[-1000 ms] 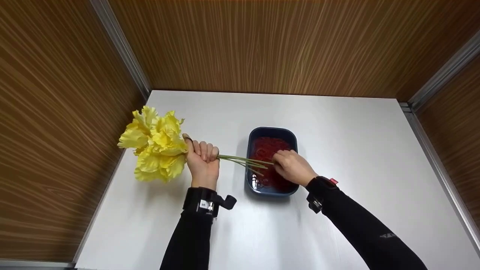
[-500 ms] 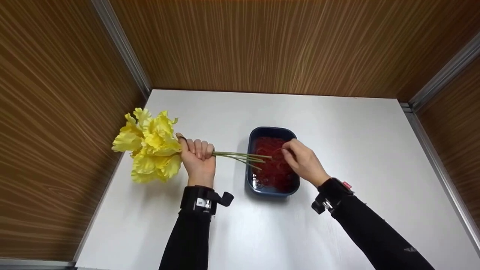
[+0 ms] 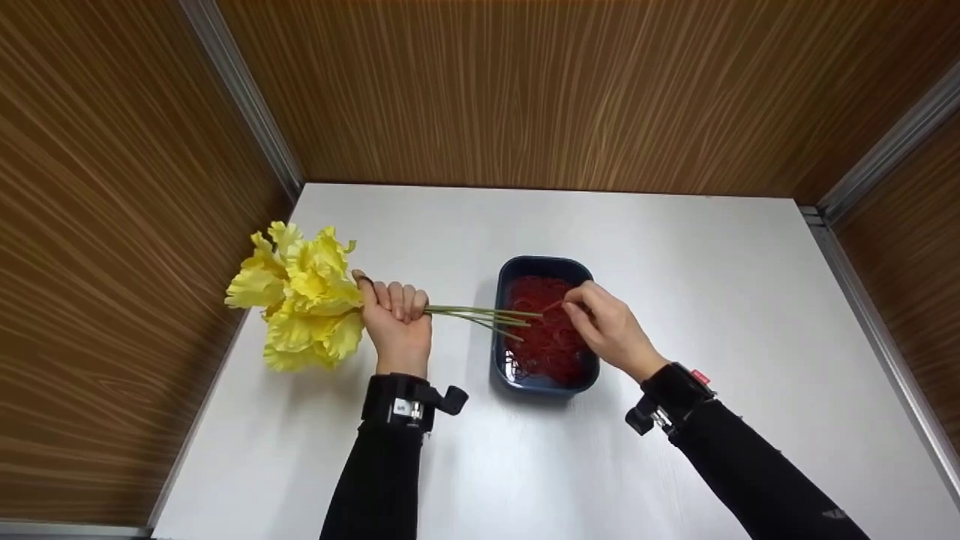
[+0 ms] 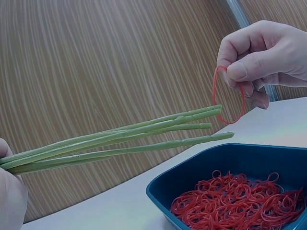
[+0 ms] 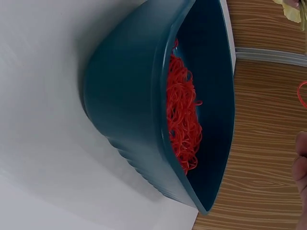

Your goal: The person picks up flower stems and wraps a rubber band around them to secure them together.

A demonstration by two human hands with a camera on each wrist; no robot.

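Note:
My left hand (image 3: pixel 397 319) grips a bunch of yellow artificial flowers (image 3: pixel 296 296) by the green stems (image 3: pixel 480 315) (image 4: pixel 120 141), which point right over a dark blue tub (image 3: pixel 506 367) (image 4: pixel 192 179) (image 5: pixel 124 120) full of red rubber bands (image 3: pixel 547 337) (image 4: pixel 240 201) (image 5: pixel 182 115). My right hand (image 3: pixel 607 326) (image 4: pixel 261 55) pinches a single red rubber band (image 4: pixel 229 96) (image 3: pixel 553 306) between thumb and fingers, held just past the stem tips above the tub.
The tub stands near the middle of a white table (image 3: pixel 712 300). Wood-grain walls (image 3: pixel 525 90) with metal corner strips close in the back and both sides. Black sleeves and wrist-worn mounts cover both forearms.
My right hand came up out of the tub with one red band and now holds it at the stem tips. The left hand and flowers shifted slightly left.

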